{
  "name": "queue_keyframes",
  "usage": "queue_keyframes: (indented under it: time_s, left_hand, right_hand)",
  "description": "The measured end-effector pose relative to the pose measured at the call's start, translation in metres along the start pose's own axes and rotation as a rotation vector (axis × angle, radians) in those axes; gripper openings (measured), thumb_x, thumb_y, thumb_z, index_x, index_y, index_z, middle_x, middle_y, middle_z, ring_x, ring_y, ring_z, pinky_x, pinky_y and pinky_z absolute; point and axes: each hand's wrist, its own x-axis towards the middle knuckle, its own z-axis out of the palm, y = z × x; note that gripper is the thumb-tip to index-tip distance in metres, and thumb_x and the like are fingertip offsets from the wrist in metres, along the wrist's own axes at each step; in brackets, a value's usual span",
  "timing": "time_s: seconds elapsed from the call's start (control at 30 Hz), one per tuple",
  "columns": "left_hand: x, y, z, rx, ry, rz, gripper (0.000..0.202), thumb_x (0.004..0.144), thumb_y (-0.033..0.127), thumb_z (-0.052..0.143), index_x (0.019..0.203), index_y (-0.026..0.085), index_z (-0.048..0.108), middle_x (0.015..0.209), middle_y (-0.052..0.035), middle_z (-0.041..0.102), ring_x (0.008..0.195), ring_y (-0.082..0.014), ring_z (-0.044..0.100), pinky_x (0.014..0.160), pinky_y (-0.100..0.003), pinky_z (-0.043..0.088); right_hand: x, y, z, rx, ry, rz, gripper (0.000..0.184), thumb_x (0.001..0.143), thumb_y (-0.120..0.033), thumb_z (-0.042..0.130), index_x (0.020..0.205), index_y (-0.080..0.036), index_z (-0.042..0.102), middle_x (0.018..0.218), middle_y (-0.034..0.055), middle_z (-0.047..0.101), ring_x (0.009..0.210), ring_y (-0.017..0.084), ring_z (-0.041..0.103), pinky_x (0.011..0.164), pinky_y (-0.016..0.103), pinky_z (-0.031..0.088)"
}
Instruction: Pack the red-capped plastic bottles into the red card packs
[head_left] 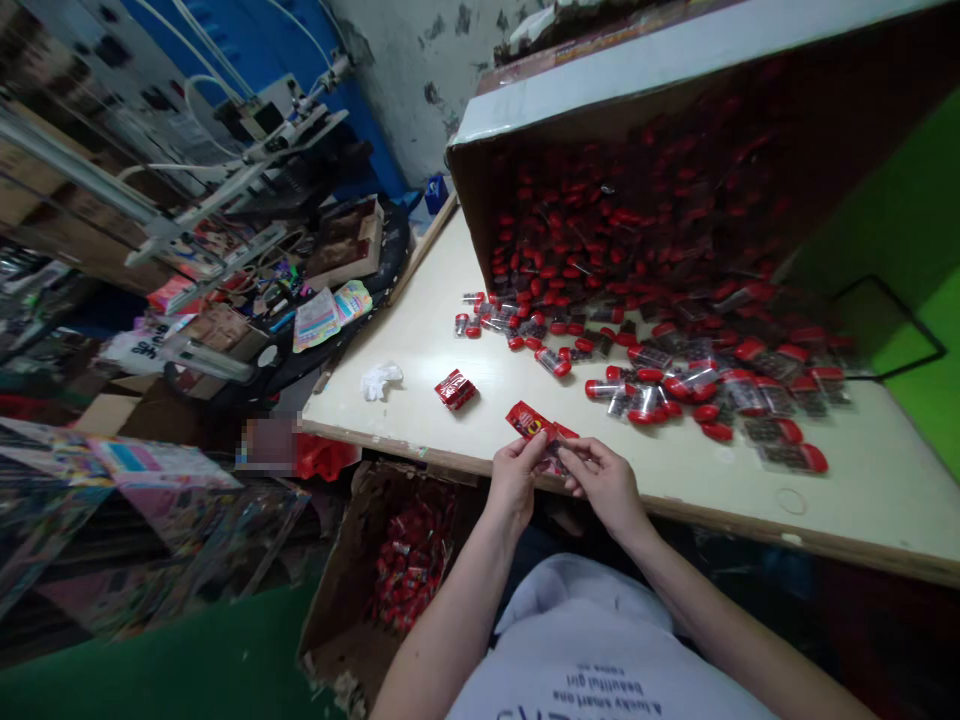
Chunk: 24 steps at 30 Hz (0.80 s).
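Above the table's front edge, my left hand (516, 478) pinches a red printed card (528, 420) with a yellow mark, thumb on top. My right hand (606, 488) is close beside it, its thumb and fingers closed on the same red piece's right end. Something dark and partly clear shows between the two hands, but fingers hide most of it. To the left on the table sits a small stack of red printed cards (455, 390). Beyond my hands lie many small clear bottles (646, 403) with red caps and dark contents.
A large cardboard box (465, 200) lies on its side, spilling bottles onto the white table (420, 440). Crumpled white tissue (381, 381) lies at the left. Below the edge stands an open carton (337, 590) of red packets. A machine with metal arms (247, 160) stands far left.
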Motion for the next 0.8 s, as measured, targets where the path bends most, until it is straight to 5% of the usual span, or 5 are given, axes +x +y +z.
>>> queue_keyframes:
  time_s: [0.1,0.3,0.53,0.8]
  left_hand:
    - [0.0,-0.003,-0.001,0.004,0.063,0.041,0.033,0.056,0.035,0.077,0.075,0.009,0.07,0.073,-0.0082,0.068,0.059,-0.0098,0.058,0.061,-0.022,0.041]
    - [-0.004,-0.002,0.001,-0.028,0.033,0.005,0.031,0.058,0.033,0.076,0.077,0.009,0.07,0.073,-0.0075,0.068,0.061,-0.01,0.058,0.062,-0.022,0.042]
    - [-0.005,-0.004,0.001,-0.013,0.037,-0.002,0.034,0.056,0.036,0.077,0.075,0.01,0.069,0.071,-0.0062,0.067,0.059,-0.0089,0.056,0.062,-0.022,0.041]
    - [0.003,0.01,-0.007,-0.06,-0.04,-0.049,0.037,0.06,0.041,0.074,0.078,0.009,0.067,0.075,-0.009,0.067,0.063,-0.0114,0.059,0.064,-0.024,0.043]
  right_hand:
    - [-0.002,-0.001,0.002,-0.13,0.059,-0.106,0.034,0.073,-0.044,0.064,0.096,-0.019,0.064,0.069,0.0037,0.066,0.052,0.013,0.058,0.048,0.024,0.049]
    - [0.005,0.002,0.002,0.147,-0.085,0.1,0.035,0.073,-0.046,0.063,0.089,-0.015,0.063,0.056,-0.0011,0.058,0.042,0.008,0.05,0.036,0.017,0.039]
    - [0.005,0.0,0.006,0.077,0.033,0.012,0.039,0.067,-0.048,0.068,0.089,-0.018,0.056,0.068,0.0003,0.063,0.045,0.009,0.054,0.037,0.019,0.043]
    - [0.007,0.0,0.006,0.142,-0.093,0.029,0.037,0.069,-0.042,0.069,0.092,-0.02,0.051,0.075,0.0004,0.063,0.049,0.01,0.058,0.042,0.021,0.048]
